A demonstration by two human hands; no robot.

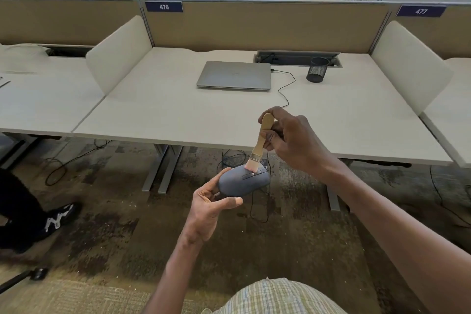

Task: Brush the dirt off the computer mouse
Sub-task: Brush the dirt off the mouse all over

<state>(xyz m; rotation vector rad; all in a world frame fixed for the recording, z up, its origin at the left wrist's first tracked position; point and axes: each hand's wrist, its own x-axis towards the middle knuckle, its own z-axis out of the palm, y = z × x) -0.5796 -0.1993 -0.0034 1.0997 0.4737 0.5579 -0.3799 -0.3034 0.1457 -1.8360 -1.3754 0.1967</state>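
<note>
Holding the grey mouse (244,181) in your L hand (207,208), fingers curled under, thumb clamped alongside, off the counter (178,115). R hand (288,137) pinches brush (260,145) handle; bristles touch mouse top, just above L fingers. Mesh cup (317,69) contents can't tell.

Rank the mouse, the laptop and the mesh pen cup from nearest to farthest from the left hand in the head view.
1. Mouse: held in the left hand, below the desk edge.
2. Laptop: closed, on the desk's middle.
3. Pen cup: farther right, near the back.
</note>
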